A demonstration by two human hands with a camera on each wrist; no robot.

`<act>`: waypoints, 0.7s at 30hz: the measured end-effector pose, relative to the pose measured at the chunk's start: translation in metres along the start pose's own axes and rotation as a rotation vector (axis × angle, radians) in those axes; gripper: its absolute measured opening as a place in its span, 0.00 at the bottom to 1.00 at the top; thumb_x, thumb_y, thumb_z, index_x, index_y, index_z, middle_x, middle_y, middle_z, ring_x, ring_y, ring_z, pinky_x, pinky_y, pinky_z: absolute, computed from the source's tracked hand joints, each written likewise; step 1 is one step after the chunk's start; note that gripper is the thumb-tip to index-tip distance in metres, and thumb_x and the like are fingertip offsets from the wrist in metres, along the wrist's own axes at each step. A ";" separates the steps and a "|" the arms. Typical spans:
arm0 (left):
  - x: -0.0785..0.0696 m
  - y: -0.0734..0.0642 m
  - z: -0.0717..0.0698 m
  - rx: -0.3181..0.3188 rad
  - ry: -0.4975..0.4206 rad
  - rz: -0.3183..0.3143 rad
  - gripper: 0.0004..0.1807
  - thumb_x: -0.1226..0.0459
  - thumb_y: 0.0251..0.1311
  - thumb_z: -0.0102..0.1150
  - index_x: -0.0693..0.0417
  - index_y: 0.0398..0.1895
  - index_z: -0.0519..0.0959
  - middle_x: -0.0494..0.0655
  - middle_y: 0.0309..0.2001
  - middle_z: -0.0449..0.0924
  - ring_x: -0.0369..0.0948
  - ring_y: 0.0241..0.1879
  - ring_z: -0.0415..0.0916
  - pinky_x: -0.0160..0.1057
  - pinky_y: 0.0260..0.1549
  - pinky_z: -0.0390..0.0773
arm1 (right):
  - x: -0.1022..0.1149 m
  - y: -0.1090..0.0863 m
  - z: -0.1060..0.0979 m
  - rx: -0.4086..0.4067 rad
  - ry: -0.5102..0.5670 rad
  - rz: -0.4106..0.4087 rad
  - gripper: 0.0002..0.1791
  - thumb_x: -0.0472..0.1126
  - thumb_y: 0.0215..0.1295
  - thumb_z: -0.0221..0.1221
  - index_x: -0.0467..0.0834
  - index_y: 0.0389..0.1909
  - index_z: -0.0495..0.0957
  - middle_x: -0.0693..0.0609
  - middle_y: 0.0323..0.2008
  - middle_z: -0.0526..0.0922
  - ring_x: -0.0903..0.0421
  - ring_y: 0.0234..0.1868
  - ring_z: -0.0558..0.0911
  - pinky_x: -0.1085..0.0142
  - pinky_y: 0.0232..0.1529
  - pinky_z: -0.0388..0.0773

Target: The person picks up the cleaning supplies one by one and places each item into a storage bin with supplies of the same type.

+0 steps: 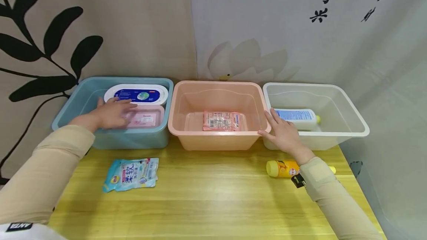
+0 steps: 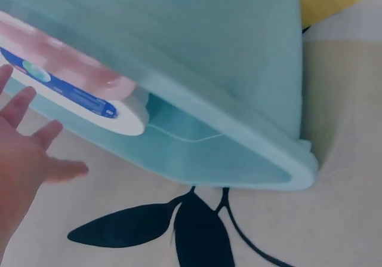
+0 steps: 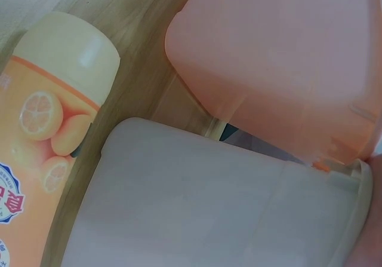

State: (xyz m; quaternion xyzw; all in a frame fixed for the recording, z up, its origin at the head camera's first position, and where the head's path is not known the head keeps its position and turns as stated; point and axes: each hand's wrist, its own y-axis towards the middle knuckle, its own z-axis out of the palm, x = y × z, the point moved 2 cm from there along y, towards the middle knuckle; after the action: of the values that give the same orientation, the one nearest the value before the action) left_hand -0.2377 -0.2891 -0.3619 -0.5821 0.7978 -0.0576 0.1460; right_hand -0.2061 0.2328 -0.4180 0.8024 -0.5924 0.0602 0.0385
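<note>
Your legible print: "ANTA" and a few Chinese characters.
You get "ANTA" on the white cloth (image 1: 40, 232), lower left of the head view, "柔" on the blue packet (image 1: 131, 174), lower left of centre, and black calligraphy on the curtain (image 1: 253, 6), upper right; the pink box (image 1: 143, 117) has print too small to read.

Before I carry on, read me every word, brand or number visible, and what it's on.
"ANTA", apparently: white cloth.
"柔", large: blue packet; its other print is too small.
Cut off or blurred: yellow bottle.
Too small or blurred: white box, pink box, pink packet, white bottle.
Curtain: brush-style characters, not surely readable.
</note>
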 end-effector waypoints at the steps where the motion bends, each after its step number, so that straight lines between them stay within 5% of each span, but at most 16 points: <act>1: 0.001 -0.002 0.001 -0.006 -0.002 -0.007 0.31 0.53 0.61 0.51 0.57 0.65 0.65 0.68 0.68 0.55 0.76 0.64 0.42 0.80 0.51 0.28 | 0.000 0.000 0.000 0.001 -0.001 -0.001 0.44 0.67 0.65 0.44 0.46 0.74 0.46 0.41 0.74 0.45 0.38 0.66 0.65 0.39 0.59 0.64; 11: 0.001 -0.017 0.006 -0.131 0.001 -0.021 0.36 0.45 0.60 0.50 0.55 0.67 0.63 0.66 0.69 0.53 0.73 0.67 0.36 0.73 0.51 0.12 | -0.003 0.002 -0.001 0.021 0.000 0.008 0.45 0.68 0.65 0.41 0.45 0.74 0.44 0.40 0.74 0.44 0.38 0.66 0.64 0.39 0.58 0.64; 21: 0.004 -0.045 0.026 -0.347 0.025 0.026 0.38 0.43 0.57 0.53 0.52 0.67 0.63 0.64 0.70 0.54 0.73 0.67 0.37 0.73 0.52 0.13 | -0.001 0.002 -0.002 0.037 0.011 0.002 0.45 0.68 0.65 0.41 0.45 0.74 0.43 0.40 0.74 0.44 0.36 0.65 0.66 0.40 0.58 0.64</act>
State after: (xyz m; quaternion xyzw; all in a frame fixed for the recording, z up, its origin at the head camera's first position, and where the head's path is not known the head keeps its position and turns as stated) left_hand -0.1900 -0.3049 -0.3755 -0.5875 0.8050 0.0757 0.0341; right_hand -0.2078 0.2331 -0.4161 0.8020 -0.5919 0.0756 0.0270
